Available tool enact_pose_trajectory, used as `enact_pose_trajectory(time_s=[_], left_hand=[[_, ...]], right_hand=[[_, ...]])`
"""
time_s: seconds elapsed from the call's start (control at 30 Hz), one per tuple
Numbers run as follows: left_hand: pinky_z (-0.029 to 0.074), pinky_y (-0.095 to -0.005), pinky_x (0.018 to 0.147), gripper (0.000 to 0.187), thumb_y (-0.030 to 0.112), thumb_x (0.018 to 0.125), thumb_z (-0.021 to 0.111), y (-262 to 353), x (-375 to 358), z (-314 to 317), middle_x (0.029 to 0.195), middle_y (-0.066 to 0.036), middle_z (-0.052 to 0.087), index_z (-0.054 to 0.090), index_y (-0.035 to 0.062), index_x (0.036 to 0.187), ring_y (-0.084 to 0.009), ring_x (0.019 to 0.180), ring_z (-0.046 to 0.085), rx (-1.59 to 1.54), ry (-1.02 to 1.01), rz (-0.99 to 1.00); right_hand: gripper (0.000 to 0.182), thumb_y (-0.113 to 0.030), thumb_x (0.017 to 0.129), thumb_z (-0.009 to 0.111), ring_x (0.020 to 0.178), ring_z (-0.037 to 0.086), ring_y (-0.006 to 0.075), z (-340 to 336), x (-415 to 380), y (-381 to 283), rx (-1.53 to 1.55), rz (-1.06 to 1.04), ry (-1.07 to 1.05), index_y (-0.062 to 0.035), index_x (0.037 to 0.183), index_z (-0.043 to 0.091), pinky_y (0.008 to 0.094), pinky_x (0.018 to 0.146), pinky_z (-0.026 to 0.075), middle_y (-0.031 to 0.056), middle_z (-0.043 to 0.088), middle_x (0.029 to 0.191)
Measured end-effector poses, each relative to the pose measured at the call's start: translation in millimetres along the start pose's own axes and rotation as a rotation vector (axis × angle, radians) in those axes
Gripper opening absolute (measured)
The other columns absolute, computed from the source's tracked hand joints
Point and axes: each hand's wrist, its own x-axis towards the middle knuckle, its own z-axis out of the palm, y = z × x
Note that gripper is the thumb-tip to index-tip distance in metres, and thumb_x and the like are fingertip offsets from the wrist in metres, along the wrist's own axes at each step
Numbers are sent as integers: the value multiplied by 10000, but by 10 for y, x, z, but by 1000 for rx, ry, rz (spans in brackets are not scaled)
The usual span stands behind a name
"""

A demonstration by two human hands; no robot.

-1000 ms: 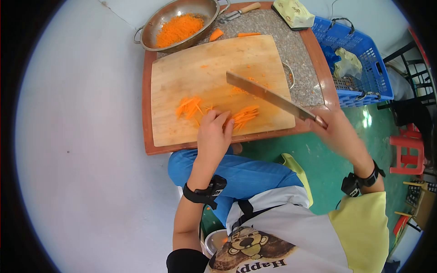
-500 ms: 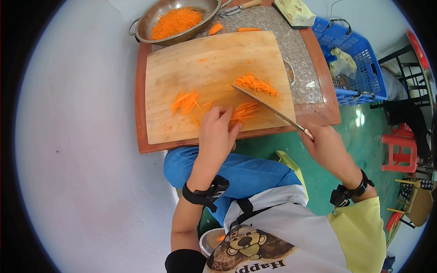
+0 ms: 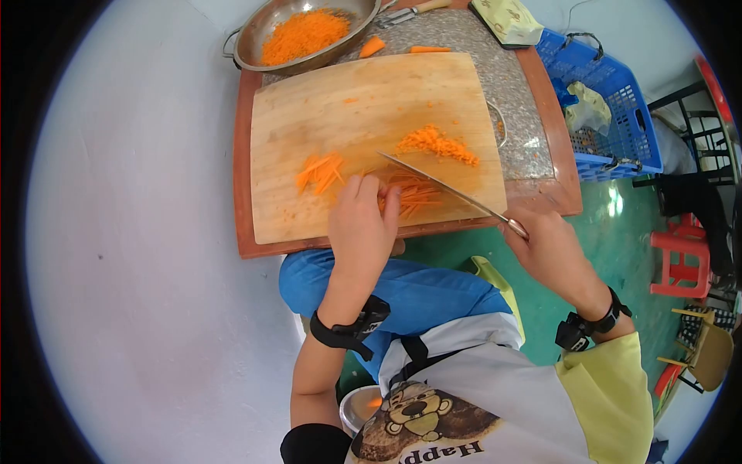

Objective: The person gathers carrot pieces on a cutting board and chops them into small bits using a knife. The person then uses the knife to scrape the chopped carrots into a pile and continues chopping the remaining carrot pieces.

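Observation:
My right hand (image 3: 545, 243) is closed round the handle of a knife (image 3: 448, 188), whose blade slants up and left over the wooden cutting board (image 3: 309, 116). Near the board's front edge, my left hand (image 3: 363, 220) has its fingers bent and pressed on carrot strips (image 3: 413, 195), left of the blade. Beyond the blade sits a small heap of chopped carrot (image 3: 438, 144). Another pile of carrot slivers (image 3: 320, 172) lies to the left of my left hand's fingertips.
A metal pan (image 3: 249, 48) with shredded carrot stands behind the board. Carrot chunks (image 3: 372, 47) and a wooden-handled tool (image 3: 413, 12) lie on the table (image 3: 533, 131). A blue basket (image 3: 630, 108) and red stool (image 3: 680, 263) are at the right.
The knife blade's tip has moved left and slightly down. My left hand has shifted a little left, with its fingers drawn closer to the strips. The view has shifted slightly.

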Motion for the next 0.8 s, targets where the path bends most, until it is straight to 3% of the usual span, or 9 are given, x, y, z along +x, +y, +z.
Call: enact_pose_trajectory(time_s=[0.17, 0.23, 0.27, 0.37, 0.57, 0.63, 0.8], left_hand=[[459, -384, 715, 163, 107, 772, 644, 12, 62, 12, 874, -164, 580, 593, 1, 884, -332, 853, 562, 120, -40, -16], [460, -391, 717, 154, 96, 773, 632, -27, 144, 122, 819, -154, 588, 625, 8, 899, -335, 839, 566, 5, 221, 335], [460, -391, 717, 154, 96, 773, 632, -55, 162, 160, 819, -154, 588, 625, 8, 899, -335, 839, 566, 10, 222, 339], [461, -396, 722, 164, 88, 775, 626, -134, 216, 256, 817, -146, 596, 641, 11, 919, -333, 825, 569, 10, 130, 319], [451, -417, 677, 100, 84, 749, 634, -171, 302, 244, 770, -143, 562, 642, 9, 814, -327, 767, 552, 62, 25, 298], [464, -377, 679, 115, 94, 774, 642, -130, 300, 170, 762, -148, 562, 638, -6, 830, -311, 752, 572, 40, -112, 180], [467, -370, 662, 132, 90, 777, 642, -88, 288, 107, 768, -146, 571, 648, -10, 863, -296, 722, 580, -16, -130, 266]], right_hand=[[147, -159, 851, 548, 614, 563, 407, -20, 18, 48, 43, -40, 6, -34, 781, 582, 477, 560, 444, 202, 577, 643], [150, -159, 851, 547, 612, 561, 407, -13, 26, 79, 63, -43, 2, -31, 778, 579, 477, 559, 441, 200, 577, 642], [155, -160, 851, 546, 614, 560, 407, 5, 25, 116, 56, -54, 31, -29, 775, 577, 477, 560, 441, 201, 576, 642], [162, -162, 852, 545, 617, 560, 406, -10, 0, 165, 60, -57, 68, -25, 772, 576, 474, 564, 442, 201, 577, 645], [162, -167, 855, 544, 636, 565, 404, -70, -99, 168, 72, 26, 61, -27, 782, 581, 468, 577, 450, 200, 582, 663], [162, -169, 856, 544, 644, 566, 403, -67, -117, 180, 73, 63, 51, -29, 786, 582, 469, 581, 451, 199, 584, 669], [155, -176, 862, 542, 671, 575, 399, -55, -132, 182, 78, 71, 19, -35, 820, 590, 470, 590, 456, 194, 599, 700]])
